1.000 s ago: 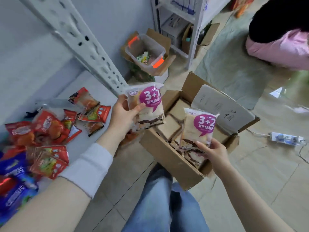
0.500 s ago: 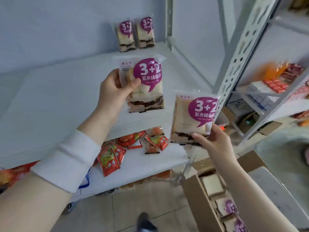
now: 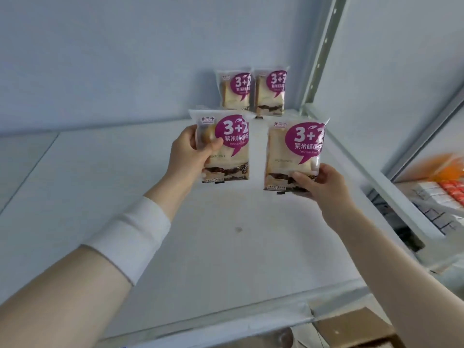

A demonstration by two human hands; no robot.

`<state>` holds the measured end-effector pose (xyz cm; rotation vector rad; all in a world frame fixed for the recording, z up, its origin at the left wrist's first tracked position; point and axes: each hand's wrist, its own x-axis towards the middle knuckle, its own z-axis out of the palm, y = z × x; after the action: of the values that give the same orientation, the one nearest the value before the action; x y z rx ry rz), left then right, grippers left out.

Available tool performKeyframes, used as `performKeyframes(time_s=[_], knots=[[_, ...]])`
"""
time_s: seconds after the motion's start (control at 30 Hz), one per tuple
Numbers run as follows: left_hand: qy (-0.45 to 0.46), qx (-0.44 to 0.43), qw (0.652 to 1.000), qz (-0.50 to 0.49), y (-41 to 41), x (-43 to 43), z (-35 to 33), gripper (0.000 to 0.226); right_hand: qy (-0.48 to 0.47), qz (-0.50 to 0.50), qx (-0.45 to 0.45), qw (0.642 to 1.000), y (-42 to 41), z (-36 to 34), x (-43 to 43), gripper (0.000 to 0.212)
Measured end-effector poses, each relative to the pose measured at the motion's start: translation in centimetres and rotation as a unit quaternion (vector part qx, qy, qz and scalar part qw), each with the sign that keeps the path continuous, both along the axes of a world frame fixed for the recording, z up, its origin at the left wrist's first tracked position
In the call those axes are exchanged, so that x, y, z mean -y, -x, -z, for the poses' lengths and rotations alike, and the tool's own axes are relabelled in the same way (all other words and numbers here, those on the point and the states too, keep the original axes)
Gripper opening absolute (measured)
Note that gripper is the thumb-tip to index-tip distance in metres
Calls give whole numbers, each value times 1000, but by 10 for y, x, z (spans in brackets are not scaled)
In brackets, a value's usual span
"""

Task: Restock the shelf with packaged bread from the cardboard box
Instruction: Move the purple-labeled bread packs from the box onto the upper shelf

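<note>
White shelf (image 3: 213, 247) runs back to a pale wall (image 3: 125, 59), where two far packs (image 3: 236, 91) of bread stand upright side by side. The left hand (image 3: 188, 159) curls its fingers (image 3: 213, 145) round the left pack (image 3: 226, 149) at its left edge, over the shelf. The right hand (image 3: 324, 182) pinches the right pack (image 3: 293, 151) by its lower right corner, just beside the other.

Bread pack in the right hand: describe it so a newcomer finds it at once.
On the white shelf, two bread packs stand at the back; two more are held in front. Take the held pack nearer the upright post. The right hand pinches its bottom corner; its neighbour is gripped by the side.
</note>
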<state>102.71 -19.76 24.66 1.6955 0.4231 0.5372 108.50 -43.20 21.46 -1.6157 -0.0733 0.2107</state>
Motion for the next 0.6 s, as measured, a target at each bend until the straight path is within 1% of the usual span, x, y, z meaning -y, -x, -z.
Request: performKeyframes(time_s=[0.07, 0.17, 0.23, 0.33, 0.43, 0.5, 0.6], knots=[[-5, 8, 1000, -2, -35, -9, 1, 40, 0, 2, 16, 1000, -43, -2, -14, 33], [-16, 8, 1000, -11, -88, -21, 5, 39, 4, 5, 27, 1000, -108, 0, -35, 29], [2, 8, 1000, -23, -123, -26, 9, 41, 23, 7, 39, 999, -151, 5, -45, 28], [8, 17, 999, -44, -167, -33, 15, 41, 57, -10, 64, 996, -202, 14, -59, 38], [-15, 24, 998, -54, -195, -40, 22, 32, 75, -37, 81, 993, -234, 19, -72, 45], [-39, 22, 997, -60, -207, -44, 30, 27, 116, -46, 93, 988, -247, 26, -77, 46], [-81, 20, 994, -71, -217, -46, 37, 33, 175, -31, 117, 977, -255, 34, -80, 42]])
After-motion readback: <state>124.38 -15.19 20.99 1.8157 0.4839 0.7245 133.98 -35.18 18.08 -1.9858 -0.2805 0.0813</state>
